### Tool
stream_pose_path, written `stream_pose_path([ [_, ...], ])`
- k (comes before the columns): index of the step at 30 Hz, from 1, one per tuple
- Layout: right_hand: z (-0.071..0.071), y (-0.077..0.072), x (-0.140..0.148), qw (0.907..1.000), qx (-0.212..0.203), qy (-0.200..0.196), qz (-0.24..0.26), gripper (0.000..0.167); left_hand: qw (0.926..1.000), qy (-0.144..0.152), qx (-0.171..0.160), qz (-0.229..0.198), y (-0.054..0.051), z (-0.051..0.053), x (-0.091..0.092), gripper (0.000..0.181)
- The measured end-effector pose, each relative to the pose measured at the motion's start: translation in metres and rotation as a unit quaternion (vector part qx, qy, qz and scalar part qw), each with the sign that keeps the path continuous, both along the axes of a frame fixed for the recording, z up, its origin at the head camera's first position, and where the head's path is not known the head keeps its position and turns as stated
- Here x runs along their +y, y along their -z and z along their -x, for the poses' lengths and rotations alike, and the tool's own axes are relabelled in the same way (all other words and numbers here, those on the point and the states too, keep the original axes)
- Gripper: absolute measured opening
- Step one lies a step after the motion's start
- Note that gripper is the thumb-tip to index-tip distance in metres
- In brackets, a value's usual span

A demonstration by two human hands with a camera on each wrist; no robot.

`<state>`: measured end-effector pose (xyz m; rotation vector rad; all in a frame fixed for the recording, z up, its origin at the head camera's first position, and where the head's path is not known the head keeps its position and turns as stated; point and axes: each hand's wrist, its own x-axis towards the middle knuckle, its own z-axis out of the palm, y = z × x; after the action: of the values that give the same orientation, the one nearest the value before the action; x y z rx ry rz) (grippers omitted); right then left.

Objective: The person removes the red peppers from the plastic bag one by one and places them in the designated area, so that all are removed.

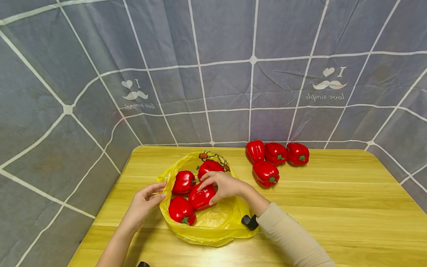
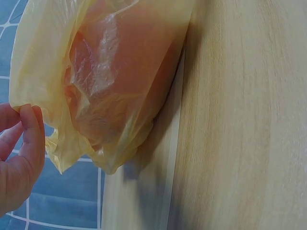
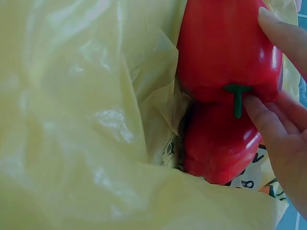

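Note:
A yellow plastic bag (image 1: 217, 218) lies open on the table, with several red bell peppers inside. My left hand (image 1: 143, 204) pinches the bag's left rim between thumb and fingers; the left wrist view shows this pinch on the thin plastic (image 2: 38, 62). Inside the bag, my right hand (image 1: 225, 185) grips a bell pepper (image 1: 198, 198) across its sides. Around it sit a bell pepper at the left (image 1: 182, 182), one in front (image 1: 181, 210) and one behind (image 1: 210, 167). In the right wrist view the gripped pepper (image 3: 225, 43) shows its green stem, with another pepper (image 3: 218, 148) touching it.
Several more red bell peppers (image 1: 265, 173) stand in a cluster on the wooden table (image 1: 333, 207), right of the bag near the back edge. A grey curtain with white lines (image 1: 227, 89) hangs behind and on both sides. A black wrist device (image 1: 249, 222) overlaps the bag's right side.

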<state>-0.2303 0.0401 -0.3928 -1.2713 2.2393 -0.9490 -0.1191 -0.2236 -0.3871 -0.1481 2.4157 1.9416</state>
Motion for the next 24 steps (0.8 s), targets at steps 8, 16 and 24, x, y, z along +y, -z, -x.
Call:
stream_pose_path([
  [8,-0.0001,0.0002,-0.0004,0.9985,0.048,-0.018,-0.019,0.045,1.0000,0.001,-0.001,0.004,0.0004,-0.0003,-0.0010,0.041],
  [16,0.0002,-0.0003,-0.0001,0.9976,0.065,-0.016,-0.017,0.044,1.0000,0.001,-0.003,0.004,0.0005,0.0001,-0.0017,0.041],
  [24,0.0000,-0.0053,0.0028,0.9975,0.068,-0.014,-0.014,0.043,1.0000,0.004,0.006,-0.001,0.0009,-0.0006,-0.0022,0.041],
])
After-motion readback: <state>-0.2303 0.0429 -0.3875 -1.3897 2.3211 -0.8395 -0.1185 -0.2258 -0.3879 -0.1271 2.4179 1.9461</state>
